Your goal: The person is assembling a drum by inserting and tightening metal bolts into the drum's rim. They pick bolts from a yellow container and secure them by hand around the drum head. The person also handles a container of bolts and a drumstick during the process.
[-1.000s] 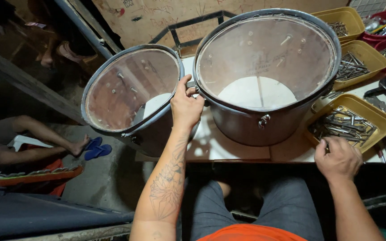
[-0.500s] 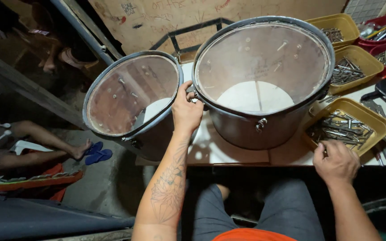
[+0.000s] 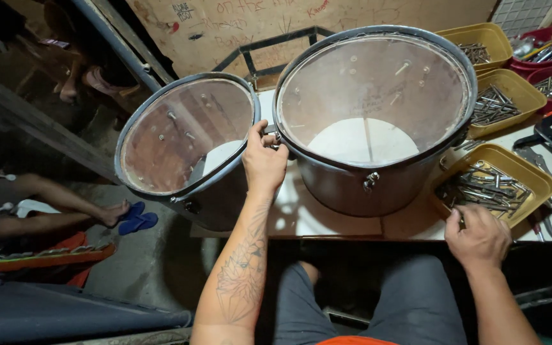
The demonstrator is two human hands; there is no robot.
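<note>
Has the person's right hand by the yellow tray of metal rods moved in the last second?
No. The right hand sits at the near edge of the yellow tray of metal rods, just as before, no closer to the large drum.

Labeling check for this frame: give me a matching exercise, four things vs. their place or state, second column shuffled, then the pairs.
Things:
1. left hand
2. right hand
3. smaller drum
4. blue sandals

Places or states:
A. on the floor by a seated person's foot
B. at the near edge of the yellow tray of metal rods
C. tilted, hanging past the table's left edge
D. gripping the rim of the larger drum, where the two drums meet

Pairs: 1-D, 2-B, 3-C, 4-A
</note>
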